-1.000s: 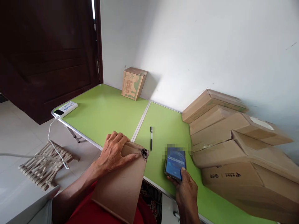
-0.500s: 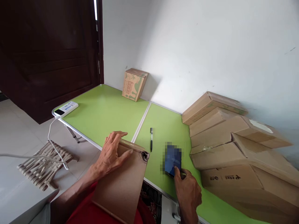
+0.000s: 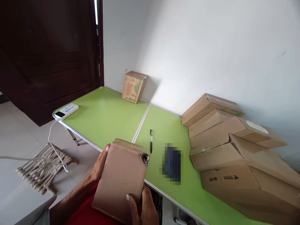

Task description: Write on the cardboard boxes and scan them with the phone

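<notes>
A flat brown cardboard package (image 3: 122,178) with a torn dark hole at its top right corner leans over the near edge of the green table (image 3: 107,115). My left hand (image 3: 99,164) grips its left edge, fingers curled behind it. My right hand (image 3: 142,207) holds its bottom edge, thumb on the front face. A dark phone (image 3: 172,162) lies flat on the table just right of the package, touched by neither hand. A black pen (image 3: 151,140) lies beyond the package's top corner.
A pile of brown cardboard boxes (image 3: 234,150) fills the table's right side. A small printed carton (image 3: 133,86) leans on the white wall at the back. A white power bank (image 3: 67,110) with a cable sits at the left corner. A slatted stool (image 3: 42,165) stands on the floor.
My right hand set the phone down on the table and moved left to grip the package's bottom edge. My left hand slid from the package's top face to its left edge.
</notes>
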The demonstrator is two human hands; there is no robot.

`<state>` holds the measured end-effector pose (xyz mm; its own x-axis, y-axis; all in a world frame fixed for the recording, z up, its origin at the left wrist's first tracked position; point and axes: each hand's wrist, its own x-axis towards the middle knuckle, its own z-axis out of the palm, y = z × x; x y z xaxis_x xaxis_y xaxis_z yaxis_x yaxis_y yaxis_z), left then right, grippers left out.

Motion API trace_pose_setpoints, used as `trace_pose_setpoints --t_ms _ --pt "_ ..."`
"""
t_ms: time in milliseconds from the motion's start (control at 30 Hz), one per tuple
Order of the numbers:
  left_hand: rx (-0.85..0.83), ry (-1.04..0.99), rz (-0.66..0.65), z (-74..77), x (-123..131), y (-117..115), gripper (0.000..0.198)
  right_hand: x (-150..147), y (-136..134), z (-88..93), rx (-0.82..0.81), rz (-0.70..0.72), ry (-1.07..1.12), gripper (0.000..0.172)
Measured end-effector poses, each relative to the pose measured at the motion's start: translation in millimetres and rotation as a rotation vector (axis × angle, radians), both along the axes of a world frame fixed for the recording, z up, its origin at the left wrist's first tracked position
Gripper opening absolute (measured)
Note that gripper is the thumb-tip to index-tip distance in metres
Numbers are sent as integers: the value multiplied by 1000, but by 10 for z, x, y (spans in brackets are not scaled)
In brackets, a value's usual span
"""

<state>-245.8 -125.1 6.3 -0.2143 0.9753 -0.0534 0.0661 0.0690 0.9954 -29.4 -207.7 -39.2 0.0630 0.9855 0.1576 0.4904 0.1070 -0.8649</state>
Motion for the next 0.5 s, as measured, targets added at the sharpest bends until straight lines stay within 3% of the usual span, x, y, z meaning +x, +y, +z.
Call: trace_pose_setpoints --t_ms 133,267,367,500 --pt "167 -35 110 349 -86 -73 74 -71 335 298 172 68 -23 45" --pt "491 125 427 624 -38 26 81 -266 1109 745 235 238 116 50" --pt "527 218 533 559 99 234 94 -561 1704 940 171 310 319 46" --pt "381 341 567 250 226 516 85 -784 2301 977 104 448 382 45"
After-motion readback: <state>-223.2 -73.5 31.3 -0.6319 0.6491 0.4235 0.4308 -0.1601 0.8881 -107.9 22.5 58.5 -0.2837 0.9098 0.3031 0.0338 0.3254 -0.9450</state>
